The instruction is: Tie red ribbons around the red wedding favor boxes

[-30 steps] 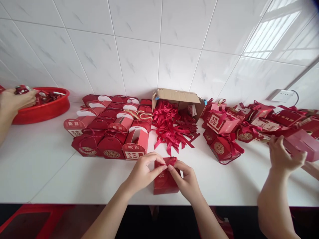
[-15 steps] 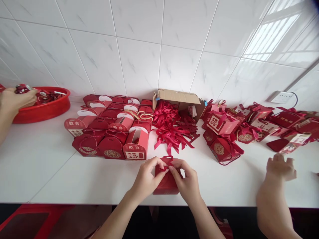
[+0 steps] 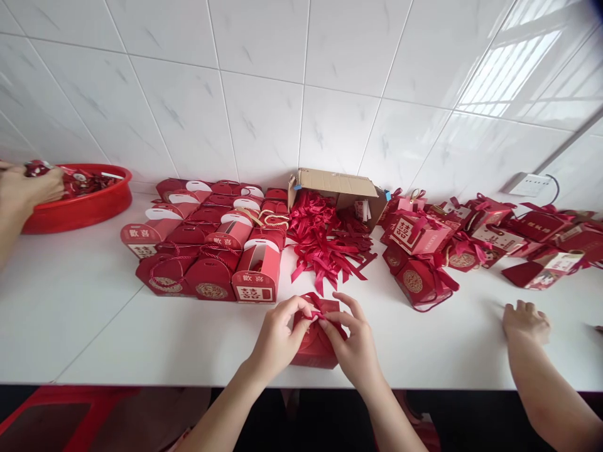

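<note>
A red gift box (image 3: 316, 355) stands on the white table near its front edge, between my two hands. A thin red ribbon (image 3: 316, 315) crosses its top. My left hand (image 3: 281, 333) pinches the ribbon between thumb and forefinger from the left. From the right, my right hand (image 3: 351, 336) pinches it too, with a finger lifted above the box. The fingers hide part of the ribbon and the box lid. Just beyond the box lies a loose heap of red ribbons (image 3: 327, 248), spilling from an open cardboard box (image 3: 339, 181).
Rows of red gift boxes (image 3: 210, 267) stand left of centre. Ribboned boxes (image 3: 419, 279) lie in a pile at right. At far left a person's hand (image 3: 40, 187) holds packets over a red basin (image 3: 94, 210). Another person's hand (image 3: 527, 321) rests on the table (image 3: 438, 351) at right.
My right fingers have spread a little off the box, and more of its top shows. The person's hand at right has come down onto the table; the hand at far left has shifted slightly left.
</note>
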Demonstrator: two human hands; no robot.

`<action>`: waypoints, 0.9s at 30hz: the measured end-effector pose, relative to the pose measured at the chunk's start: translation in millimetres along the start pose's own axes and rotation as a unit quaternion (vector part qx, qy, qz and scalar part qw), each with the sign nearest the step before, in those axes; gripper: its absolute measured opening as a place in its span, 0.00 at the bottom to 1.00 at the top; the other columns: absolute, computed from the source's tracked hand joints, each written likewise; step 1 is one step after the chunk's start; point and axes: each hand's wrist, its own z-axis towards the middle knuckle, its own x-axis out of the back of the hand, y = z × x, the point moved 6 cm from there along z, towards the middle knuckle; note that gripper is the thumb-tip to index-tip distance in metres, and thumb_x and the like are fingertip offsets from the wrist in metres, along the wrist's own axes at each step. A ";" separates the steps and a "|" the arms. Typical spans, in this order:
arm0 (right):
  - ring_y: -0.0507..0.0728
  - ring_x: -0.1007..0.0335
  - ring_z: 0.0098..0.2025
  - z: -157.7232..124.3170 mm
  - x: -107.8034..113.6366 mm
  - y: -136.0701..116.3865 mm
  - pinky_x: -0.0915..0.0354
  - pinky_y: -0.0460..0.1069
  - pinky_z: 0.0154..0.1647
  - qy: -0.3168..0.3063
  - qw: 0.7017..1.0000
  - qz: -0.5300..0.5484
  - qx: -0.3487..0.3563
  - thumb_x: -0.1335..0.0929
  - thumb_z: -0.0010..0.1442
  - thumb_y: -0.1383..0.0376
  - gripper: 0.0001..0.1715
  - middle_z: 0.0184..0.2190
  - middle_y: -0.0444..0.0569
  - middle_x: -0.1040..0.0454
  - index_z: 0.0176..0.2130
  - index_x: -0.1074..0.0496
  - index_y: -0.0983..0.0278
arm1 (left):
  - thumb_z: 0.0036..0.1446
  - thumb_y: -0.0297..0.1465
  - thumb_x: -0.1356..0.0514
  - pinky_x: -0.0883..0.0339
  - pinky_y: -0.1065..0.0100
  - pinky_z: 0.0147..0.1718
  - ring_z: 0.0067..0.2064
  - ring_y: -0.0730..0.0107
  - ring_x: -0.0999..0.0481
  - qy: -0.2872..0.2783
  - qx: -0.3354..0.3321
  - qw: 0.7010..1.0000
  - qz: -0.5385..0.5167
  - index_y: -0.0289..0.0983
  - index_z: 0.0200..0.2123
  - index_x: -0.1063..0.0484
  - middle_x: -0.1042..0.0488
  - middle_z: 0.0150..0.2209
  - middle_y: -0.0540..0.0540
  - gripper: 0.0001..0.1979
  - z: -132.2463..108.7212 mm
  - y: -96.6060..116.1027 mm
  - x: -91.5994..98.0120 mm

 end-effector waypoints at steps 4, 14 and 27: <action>0.67 0.38 0.61 2.7 -3.0 2.8 0.36 0.60 0.56 -0.066 0.994 0.069 -0.054 0.31 0.59 0.56 0.14 0.55 0.58 0.31 0.30 0.22 0.62 | 0.58 0.24 0.44 0.29 0.67 0.41 0.39 0.67 0.22 0.000 0.010 1.000 -0.016 0.39 0.30 0.35 0.23 0.33 0.49 0.06 1.3 -2.8 -0.8; 0.68 0.43 0.63 3.9 -9.2 5.3 0.47 0.65 0.62 -0.067 0.989 0.100 -0.087 0.33 0.60 0.51 0.21 0.61 0.57 0.36 0.27 0.23 0.62 | 0.58 0.30 0.40 0.29 0.62 0.44 0.41 0.65 0.23 0.040 -0.015 0.999 -0.001 0.39 0.35 0.31 0.24 0.35 0.46 0.02 9.1 -2.2 2.7; 0.60 0.27 0.41 -5.7 24.9 -6.6 0.31 0.51 0.35 -0.092 0.993 -0.066 -0.017 0.36 0.64 0.59 0.14 0.43 0.52 0.23 0.46 0.25 0.59 | 0.56 0.23 0.39 0.28 0.63 0.46 0.47 0.61 0.22 -0.080 -0.038 0.996 0.011 0.40 0.33 0.21 0.20 0.37 0.45 0.08 9.2 0.2 6.0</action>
